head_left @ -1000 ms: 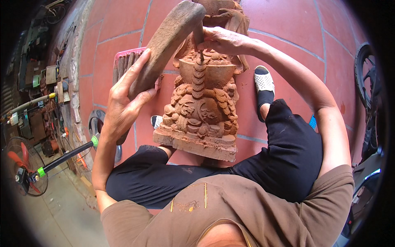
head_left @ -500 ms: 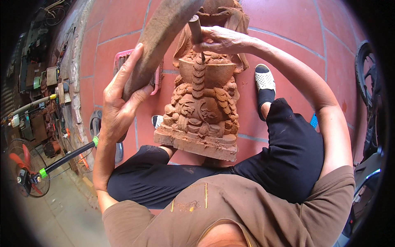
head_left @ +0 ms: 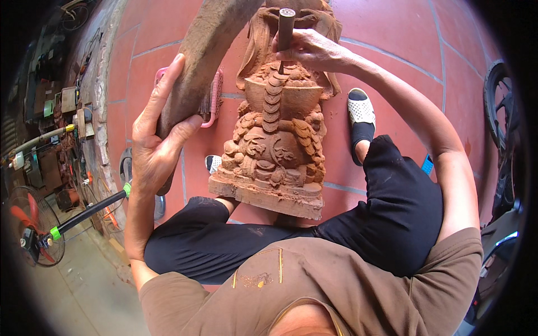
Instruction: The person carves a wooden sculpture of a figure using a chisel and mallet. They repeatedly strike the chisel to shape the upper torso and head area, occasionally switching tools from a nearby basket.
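A reddish-brown carved wooden statue stands upright on the tiled floor between my knees. Its front is cut with stacked coins and scrolls. My left hand grips a long, worn wooden mallet, raised to the left of the statue's top. My right hand holds a chisel with a dark round handle upright, its blade set into the carving near the top.
A pink plastic stool lies behind the mallet. Red floor tiles surround the statue. At the left stand a red fan, a black bar with green bands and cluttered tools. A wheel is at the right.
My left hand has lifted the mallet up and away from the chisel. The chisel handle now shows above my right hand, which stays on the statue's top.
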The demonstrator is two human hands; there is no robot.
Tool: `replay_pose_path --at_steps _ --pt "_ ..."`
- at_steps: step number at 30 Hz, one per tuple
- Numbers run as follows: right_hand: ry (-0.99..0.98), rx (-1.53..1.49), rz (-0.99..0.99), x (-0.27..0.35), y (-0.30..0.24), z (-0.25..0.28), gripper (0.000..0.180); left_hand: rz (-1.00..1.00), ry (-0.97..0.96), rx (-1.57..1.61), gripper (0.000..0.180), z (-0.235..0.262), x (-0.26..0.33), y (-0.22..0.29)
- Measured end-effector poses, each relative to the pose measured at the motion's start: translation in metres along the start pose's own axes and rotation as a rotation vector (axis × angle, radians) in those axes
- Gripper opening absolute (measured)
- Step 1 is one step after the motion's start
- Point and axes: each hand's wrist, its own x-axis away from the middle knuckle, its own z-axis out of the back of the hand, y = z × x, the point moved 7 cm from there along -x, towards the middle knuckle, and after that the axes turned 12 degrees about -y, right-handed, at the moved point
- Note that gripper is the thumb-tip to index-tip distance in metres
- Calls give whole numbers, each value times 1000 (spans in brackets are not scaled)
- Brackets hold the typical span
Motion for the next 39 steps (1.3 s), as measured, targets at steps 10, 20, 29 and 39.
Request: replay_pose_path --at_steps 10,20,29,39 --pt "-5 51 63 -1 -11 -9 32 8 -16 85 70 -12 -3 4" --pt "-43 153 37 -3 -11 -9 33 -6 -24 -5 71 -15 -8 0" --pt "-56 78 16 1 -16 -9 31 -12 -18 30 70 -17 -7 1" --pt "-5 114 109 3 -9 -10 32 23 18 91 69 -16 -9 7"
